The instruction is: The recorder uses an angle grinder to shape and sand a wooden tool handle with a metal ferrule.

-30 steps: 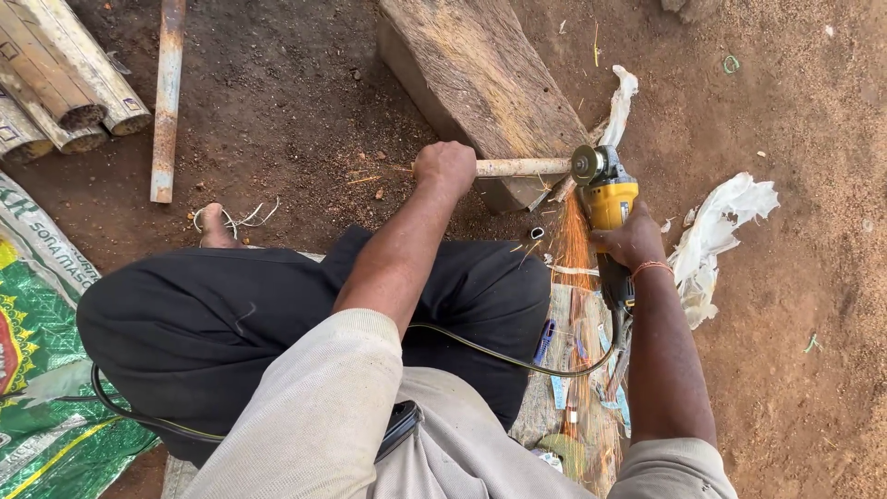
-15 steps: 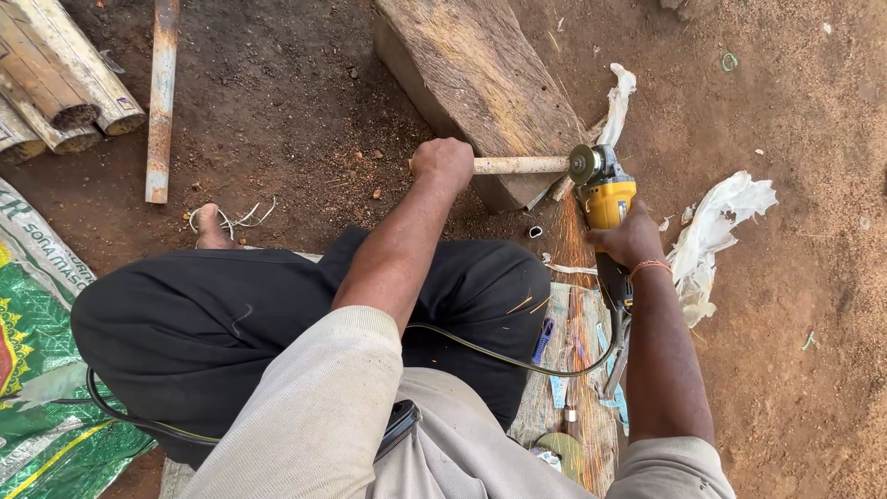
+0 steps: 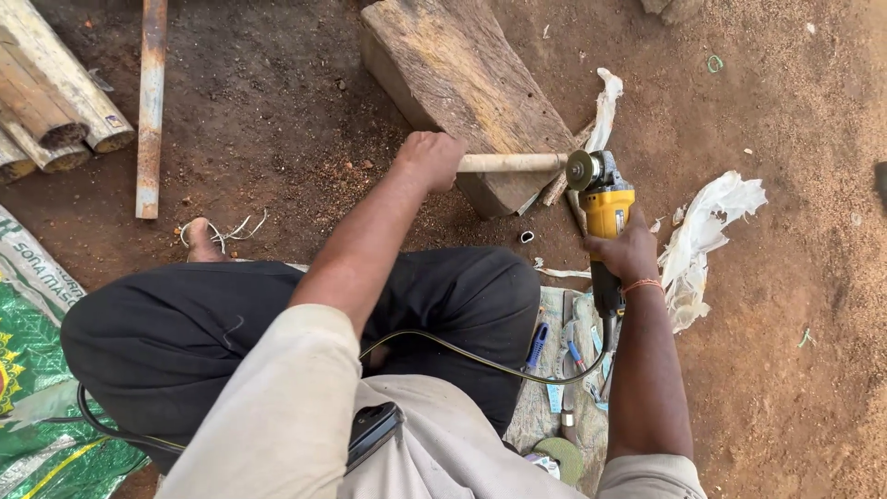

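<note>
Head view. The person sits on the dirt floor (image 3: pixel 277 120), knees bent, looking down at both hands.

The left hand (image 3: pixel 432 159) is closed around the near end of a pale wooden rod (image 3: pixel 513 163). The rod lies level across the edge of a rough timber block (image 3: pixel 467 79), and its far end meets the grinding disc (image 3: pixel 581 170).

The right hand (image 3: pixel 626 253) has its fingers wrapped round the body of a yellow angle grinder (image 3: pixel 605 217). A power cord (image 3: pixel 480 360) runs from the tool's tail back across the lap.

Handling, as a judgement: the rod looks stiff, light and smooth, so it may roll or twist under the disc. A full-fist hold well back from the worked end, with the block as a rest, suits it. The grinder looks heavier at the head and should be held by its body, clear of the disc.

Also present: wooden logs (image 3: pixel 55 102) and a rusty pipe (image 3: pixel 149 111) at upper left, a green printed sack (image 3: pixel 37 370) at lower left, and torn white plastic (image 3: pixel 711 226) just beside the right wrist.
</note>
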